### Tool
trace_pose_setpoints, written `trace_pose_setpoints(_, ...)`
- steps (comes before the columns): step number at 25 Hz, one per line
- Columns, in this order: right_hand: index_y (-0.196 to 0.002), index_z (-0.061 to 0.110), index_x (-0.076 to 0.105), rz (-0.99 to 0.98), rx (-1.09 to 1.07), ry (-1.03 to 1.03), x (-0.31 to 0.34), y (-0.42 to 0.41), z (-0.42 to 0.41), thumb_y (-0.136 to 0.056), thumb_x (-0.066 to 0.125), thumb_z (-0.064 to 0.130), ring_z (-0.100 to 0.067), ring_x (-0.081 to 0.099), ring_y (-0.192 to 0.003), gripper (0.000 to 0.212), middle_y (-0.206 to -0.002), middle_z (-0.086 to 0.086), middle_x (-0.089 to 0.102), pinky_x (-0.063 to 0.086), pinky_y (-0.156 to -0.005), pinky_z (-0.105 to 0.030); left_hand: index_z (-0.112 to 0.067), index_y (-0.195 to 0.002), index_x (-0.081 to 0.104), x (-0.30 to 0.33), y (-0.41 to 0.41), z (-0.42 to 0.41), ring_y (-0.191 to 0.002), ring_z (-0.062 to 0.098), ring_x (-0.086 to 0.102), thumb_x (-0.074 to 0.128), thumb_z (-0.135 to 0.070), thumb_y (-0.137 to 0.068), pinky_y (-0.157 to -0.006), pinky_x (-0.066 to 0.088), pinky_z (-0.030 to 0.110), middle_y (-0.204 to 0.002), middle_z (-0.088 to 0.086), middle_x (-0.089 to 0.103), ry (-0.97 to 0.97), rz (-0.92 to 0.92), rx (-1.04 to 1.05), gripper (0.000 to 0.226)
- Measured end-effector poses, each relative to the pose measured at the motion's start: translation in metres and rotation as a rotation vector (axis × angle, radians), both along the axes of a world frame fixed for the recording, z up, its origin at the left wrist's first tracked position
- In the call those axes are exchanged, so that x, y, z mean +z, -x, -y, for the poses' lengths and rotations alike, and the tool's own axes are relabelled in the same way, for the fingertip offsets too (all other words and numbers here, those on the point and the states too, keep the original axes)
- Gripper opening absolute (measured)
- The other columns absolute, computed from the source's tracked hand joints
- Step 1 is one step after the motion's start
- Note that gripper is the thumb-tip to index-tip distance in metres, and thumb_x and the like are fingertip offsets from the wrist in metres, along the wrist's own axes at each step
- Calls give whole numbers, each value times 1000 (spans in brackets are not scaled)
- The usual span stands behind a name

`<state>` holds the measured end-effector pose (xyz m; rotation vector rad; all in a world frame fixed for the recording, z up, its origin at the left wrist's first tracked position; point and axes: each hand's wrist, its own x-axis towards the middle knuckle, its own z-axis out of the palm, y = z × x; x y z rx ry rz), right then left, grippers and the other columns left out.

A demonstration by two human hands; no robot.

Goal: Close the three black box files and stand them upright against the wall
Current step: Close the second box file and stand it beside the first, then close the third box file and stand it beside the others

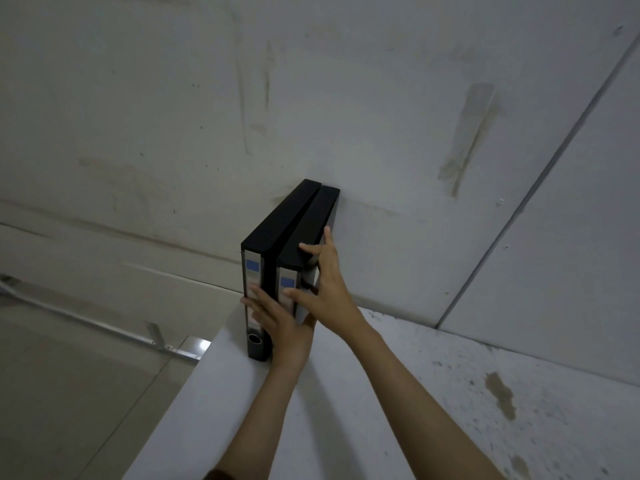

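Two black box files stand upright side by side at the centre of the frame, their far ends against the pale wall (381, 116) and their spines facing the camera; both look closed. The left file (273, 230) sits at the left edge of the white table (346, 393), its spine showing a blue label near the top and a round finger hole near the bottom; the right file (306, 223) touches it along its whole length and also carries a blue label on its spine.

The left hand (277, 323) lies flat across the lower spines of both files, fingers spread and pressed against them — not clamped round anything. The right hand (322, 282) is open too; its thumb rests on the top edge of the right file and its fingers reach along that file's right side and spine, bracing rather than gripping.

The table's surface toward the lower right of the frame is stained and speckled; at the left, below the table edge, lies a tiled floor (52, 393) with a metal rail (104, 327) crossing it.
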<state>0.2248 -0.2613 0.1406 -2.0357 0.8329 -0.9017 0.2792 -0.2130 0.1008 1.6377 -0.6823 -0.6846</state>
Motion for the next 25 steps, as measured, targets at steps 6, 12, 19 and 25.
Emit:
trace_pose_setpoints(6,-128,33,32,-9,22,-30,0,-2,8,-78,70,10,-7,1,-142,67,-156,-1,-15,31,-113,-35,-17,-144,-21,-8,-2,-1,-139,16,-26,65,-10,-82,-115,-4,39,-153,7,-31,-8,51,-25,107)
trace_pose_setpoints(12,-130,53,-2,1,35,-56,-7,0,-6,-80,67,6,1,-17,-139,97,-154,7,-18,8,-114,-19,-20,-144,-19,1,-4,-16,-143,17,-20,60,-15,-85,-114,-1,34,-156,3,-25,56,8,-55,99)
trace_pose_setpoints(19,-141,33,-15,98,-22,-108,-11,43,-37,-81,68,14,-2,-2,-142,104,-152,18,-13,18,-118,-47,-20,-147,3,24,24,-44,-146,24,6,62,-8,-83,-115,19,42,-158,8,0,135,-51,68,88)
trace_pose_setpoints(25,-142,35,3,12,-57,-199,-6,140,-78,-87,60,16,-4,17,-135,81,-149,12,10,23,-115,-35,-18,-130,41,11,104,-67,-135,28,30,54,-10,-88,-104,34,41,-146,9,27,49,-56,-99,44)
